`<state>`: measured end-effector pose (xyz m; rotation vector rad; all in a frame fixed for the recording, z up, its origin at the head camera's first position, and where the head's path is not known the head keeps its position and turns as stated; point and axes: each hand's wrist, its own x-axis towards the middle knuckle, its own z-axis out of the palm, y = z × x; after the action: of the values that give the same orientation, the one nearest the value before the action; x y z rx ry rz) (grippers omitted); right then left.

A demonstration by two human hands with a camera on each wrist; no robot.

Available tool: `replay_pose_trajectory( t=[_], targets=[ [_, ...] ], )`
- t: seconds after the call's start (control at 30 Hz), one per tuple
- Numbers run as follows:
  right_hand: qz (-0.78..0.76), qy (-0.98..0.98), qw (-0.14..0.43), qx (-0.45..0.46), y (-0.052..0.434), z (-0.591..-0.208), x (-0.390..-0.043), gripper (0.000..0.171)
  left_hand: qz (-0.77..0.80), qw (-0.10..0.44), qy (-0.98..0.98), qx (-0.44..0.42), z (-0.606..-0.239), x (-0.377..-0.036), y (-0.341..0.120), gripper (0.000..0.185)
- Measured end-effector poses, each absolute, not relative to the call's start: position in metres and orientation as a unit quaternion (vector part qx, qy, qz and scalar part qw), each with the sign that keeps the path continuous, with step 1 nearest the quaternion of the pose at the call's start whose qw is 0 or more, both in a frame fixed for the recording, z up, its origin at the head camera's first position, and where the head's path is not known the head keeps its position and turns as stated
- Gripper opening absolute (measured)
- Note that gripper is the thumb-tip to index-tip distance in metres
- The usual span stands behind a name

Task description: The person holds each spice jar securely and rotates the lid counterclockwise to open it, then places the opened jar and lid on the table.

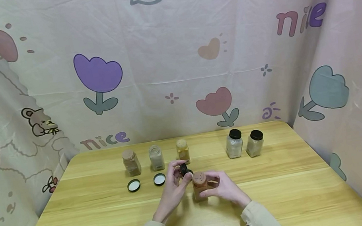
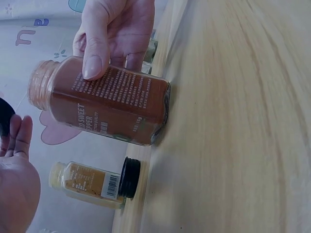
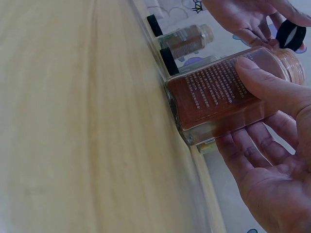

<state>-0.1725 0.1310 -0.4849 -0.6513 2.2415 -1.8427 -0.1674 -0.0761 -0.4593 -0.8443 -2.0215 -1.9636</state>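
I see my right hand gripping the upright paprika jar on the table; my left hand pinches the black cap just above it.

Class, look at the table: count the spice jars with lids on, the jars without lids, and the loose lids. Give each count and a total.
Jars with lids on: 2
Jars without lids: 4
Loose lids: 4, counting the one in the left hand
Total: 10

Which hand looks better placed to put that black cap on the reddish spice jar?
Probably the left hand: it already pinches the black cap just above the jar's open top, while the right hand grips the jar, steadying it on the table.
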Motion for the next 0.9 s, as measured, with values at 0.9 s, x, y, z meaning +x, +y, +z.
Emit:
replay_pose_trajectory(
  t=[0.9],
  targets=[
    [-0.601, 0.774, 0.090, -0.175, 0.163, -0.479, -0.193, 0.062, -0.595, 0.101, -0.765, -0.226, -0.474, -0.170, -0.079, 0.048]
  ],
)
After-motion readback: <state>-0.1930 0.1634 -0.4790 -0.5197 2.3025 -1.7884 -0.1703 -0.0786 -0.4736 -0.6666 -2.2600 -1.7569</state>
